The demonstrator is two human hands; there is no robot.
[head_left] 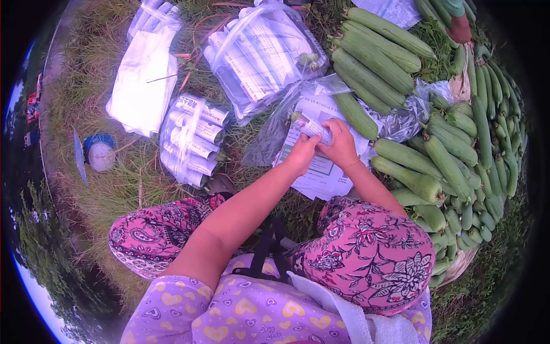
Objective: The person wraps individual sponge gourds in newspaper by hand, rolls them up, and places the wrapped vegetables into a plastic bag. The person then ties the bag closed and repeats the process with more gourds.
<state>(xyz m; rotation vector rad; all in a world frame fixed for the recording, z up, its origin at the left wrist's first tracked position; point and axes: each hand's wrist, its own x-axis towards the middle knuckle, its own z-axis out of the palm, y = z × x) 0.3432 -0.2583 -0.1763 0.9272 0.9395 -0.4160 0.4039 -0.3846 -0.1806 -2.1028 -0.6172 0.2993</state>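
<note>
Between my two hands is a sponge gourd rolled in printed paper (pixel 312 127), its green stem end showing at the upper left. My left hand (pixel 302 153) is closed round its near side, thumb on the paper. My right hand (pixel 340 144) grips the other end with bent fingers. Underneath lies a stack of printed paper sheets (pixel 321 178) on the grass. Just beyond my right hand, a bare sponge gourd (pixel 354 116) lies against the edge of the papers.
Several sponge gourds (pixel 378 60) lie at the upper right, beside a large heap (pixel 452 155). Clear bags of paper-wrapped gourds (pixel 258 54) (pixel 193 140) and a white plastic bag (pixel 143 83) rest on the grass. Another person's hand (pixel 460 28) is at the top right.
</note>
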